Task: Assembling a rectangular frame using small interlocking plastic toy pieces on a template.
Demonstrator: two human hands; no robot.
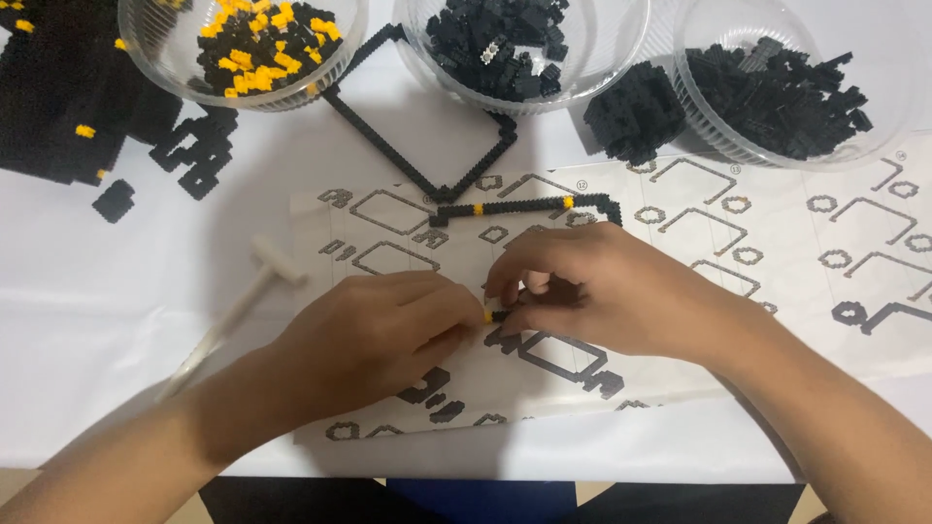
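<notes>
Here, from the head view, both hands meet over the instruction sheet (680,320). The left hand (374,335) has its fingers curled and pinched on a tiny yellow brick (487,315), and the right hand (602,291) pinches a short black brick strip (503,314) touching that yellow piece, right between the two sets of fingertips. Just beyond the right fingers lies a black strip with yellow studs (524,206), and further out a black square frame (417,112). Left of the left hand rests a white tool (238,311). Well past the fingers stand three clear bowls: one of yellow and black bricks (243,44), two of black bricks (524,44).
</notes>
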